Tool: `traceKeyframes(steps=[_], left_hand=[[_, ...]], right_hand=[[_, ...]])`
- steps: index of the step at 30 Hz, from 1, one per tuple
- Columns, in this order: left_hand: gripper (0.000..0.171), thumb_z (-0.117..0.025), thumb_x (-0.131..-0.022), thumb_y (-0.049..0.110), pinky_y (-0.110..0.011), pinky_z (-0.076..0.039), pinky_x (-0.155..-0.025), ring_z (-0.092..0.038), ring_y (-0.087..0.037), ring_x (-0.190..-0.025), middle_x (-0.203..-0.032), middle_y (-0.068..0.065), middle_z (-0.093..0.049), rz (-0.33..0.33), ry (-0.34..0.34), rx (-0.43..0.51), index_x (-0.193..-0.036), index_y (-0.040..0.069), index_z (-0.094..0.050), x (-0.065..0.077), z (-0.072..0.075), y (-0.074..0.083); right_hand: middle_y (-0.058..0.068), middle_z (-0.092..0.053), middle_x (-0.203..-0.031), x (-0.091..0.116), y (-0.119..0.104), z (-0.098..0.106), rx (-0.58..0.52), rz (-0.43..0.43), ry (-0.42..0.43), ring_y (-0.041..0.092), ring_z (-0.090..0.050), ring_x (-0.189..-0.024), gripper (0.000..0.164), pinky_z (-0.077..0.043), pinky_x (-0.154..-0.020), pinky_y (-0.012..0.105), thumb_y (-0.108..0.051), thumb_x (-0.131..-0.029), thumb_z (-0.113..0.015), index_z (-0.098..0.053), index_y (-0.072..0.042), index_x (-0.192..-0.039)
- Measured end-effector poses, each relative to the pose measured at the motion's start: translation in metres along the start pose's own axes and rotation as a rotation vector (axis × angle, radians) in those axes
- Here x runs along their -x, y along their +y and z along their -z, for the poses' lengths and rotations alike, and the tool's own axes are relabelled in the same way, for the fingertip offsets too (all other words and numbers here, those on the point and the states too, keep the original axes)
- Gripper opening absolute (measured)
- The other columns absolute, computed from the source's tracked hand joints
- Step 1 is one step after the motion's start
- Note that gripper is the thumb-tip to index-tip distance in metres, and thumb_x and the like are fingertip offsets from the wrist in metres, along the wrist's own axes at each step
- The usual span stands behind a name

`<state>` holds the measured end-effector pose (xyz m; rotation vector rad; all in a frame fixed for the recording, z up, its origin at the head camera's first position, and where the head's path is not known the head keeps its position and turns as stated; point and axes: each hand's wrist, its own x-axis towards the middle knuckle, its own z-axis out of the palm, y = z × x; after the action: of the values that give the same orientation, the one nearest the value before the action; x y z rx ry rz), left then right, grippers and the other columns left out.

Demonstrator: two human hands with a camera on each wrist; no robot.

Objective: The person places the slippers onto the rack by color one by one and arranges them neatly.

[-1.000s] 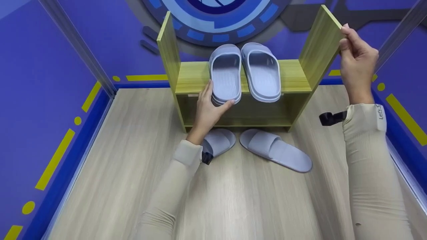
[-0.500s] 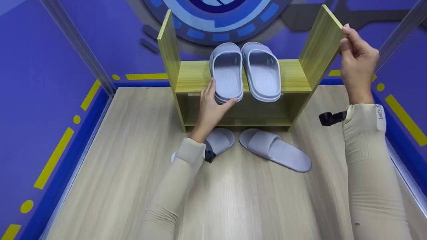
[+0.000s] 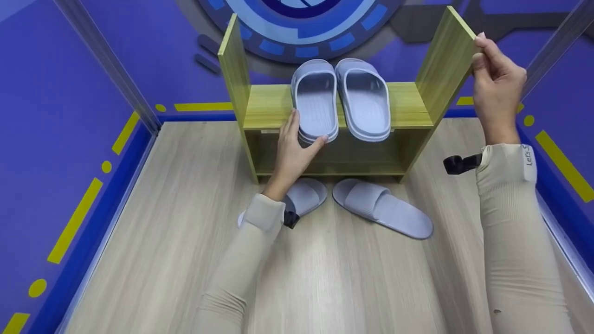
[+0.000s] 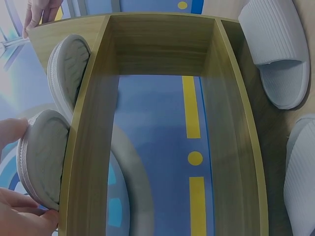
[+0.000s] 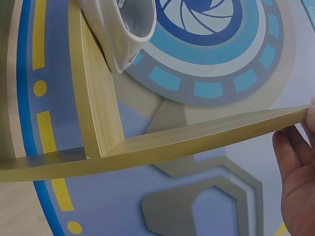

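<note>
Two pale grey-blue slippers lie side by side on the upper shelf of a small wooden shoe rack (image 3: 269,107), their heel ends jutting over its front edge. My left hand (image 3: 294,150) grips the heel of the left slipper (image 3: 316,104), thumb at the heel's end and fingers along its left side. Beside it rests the right slipper (image 3: 367,104), untouched. My right hand (image 3: 500,81) pinches the top front corner of the rack's right side panel (image 3: 448,65). In the left wrist view the heel of the held slipper (image 4: 44,160) shows between thumb and fingers.
On the floor in front of the rack lie two more grey slippers: one (image 3: 383,208) angled to the right, the other (image 3: 306,197) partly hidden behind my left forearm. Blue patterned walls (image 3: 69,139) stand behind and on both sides.
My left hand and the left slipper have shifted very slightly to the right since a second ago. The right hand keeps its place on the side panel.
</note>
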<state>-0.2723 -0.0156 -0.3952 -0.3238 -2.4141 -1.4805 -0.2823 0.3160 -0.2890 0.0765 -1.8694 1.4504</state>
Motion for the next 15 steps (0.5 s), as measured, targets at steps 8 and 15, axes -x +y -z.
traceKeyframes(steps=[8, 15], left_hand=[[0.076, -0.070, -0.087, 0.026, -0.035, -0.022, -0.119, -0.027, -0.027, -0.145, -0.156, -0.016, -0.030, -0.122, 0.021, 0.034, -0.149, 0.001, -0.032, 0.007, 0.005, -0.012], [0.070, -0.068, -0.089, 0.023, -0.039, -0.025, -0.118, -0.029, -0.027, -0.144, -0.154, -0.016, -0.034, -0.275, 0.039, 0.055, -0.147, 0.001, -0.037, 0.015, 0.015, -0.028]], right_hand=[[0.007, -0.060, -0.133, 0.002, -0.001, 0.000, 0.007, -0.002, -0.006, 0.003, -0.064, -0.094, 0.030, -0.048, -0.078, 0.010, -0.014, -0.091, -0.060, -0.069, -0.011, -0.119], [0.004, -0.061, -0.132, 0.004, -0.005, 0.000, -0.005, 0.008, -0.011, 0.005, -0.065, -0.102, 0.029, -0.049, -0.080, 0.012, -0.013, -0.092, -0.059, -0.069, -0.010, -0.119]])
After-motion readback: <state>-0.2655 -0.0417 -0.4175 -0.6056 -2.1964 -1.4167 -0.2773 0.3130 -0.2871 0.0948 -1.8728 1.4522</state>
